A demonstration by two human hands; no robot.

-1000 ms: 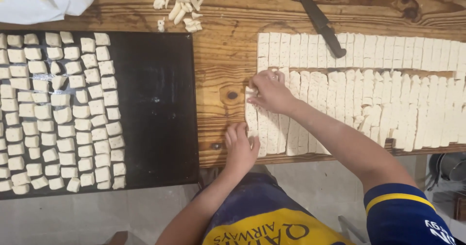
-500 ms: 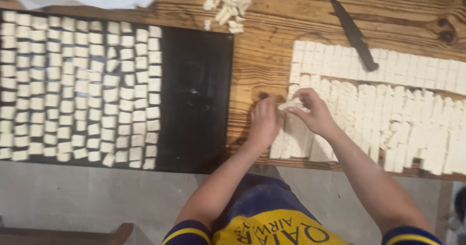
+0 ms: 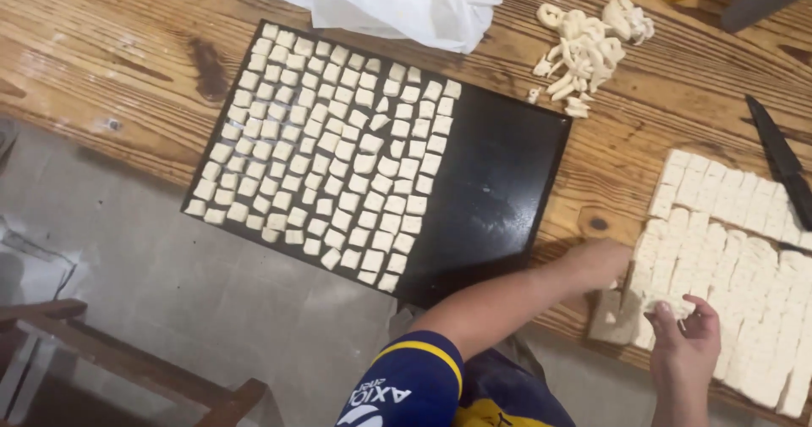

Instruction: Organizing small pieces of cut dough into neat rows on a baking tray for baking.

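Here, the right hand (image 3: 687, 342) pinches a white dough piece (image 3: 668, 304) in a narrow grip; the left hand (image 3: 602, 265) lies on the cut dough slab (image 3: 744, 249), its grip hidden. A black tray (image 3: 499, 190) of squares sits left on the tabletop (image 3: 101, 63).

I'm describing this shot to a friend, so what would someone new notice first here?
First, the black tray in the middle of the wooden table, its left part filled with neat rows of small pale dough squares. Next, the big slab of cut dough at the right edge, where the left hand and right hand are picking at its near corner. Behind, a white plastic bag and a heap of dough scraps.
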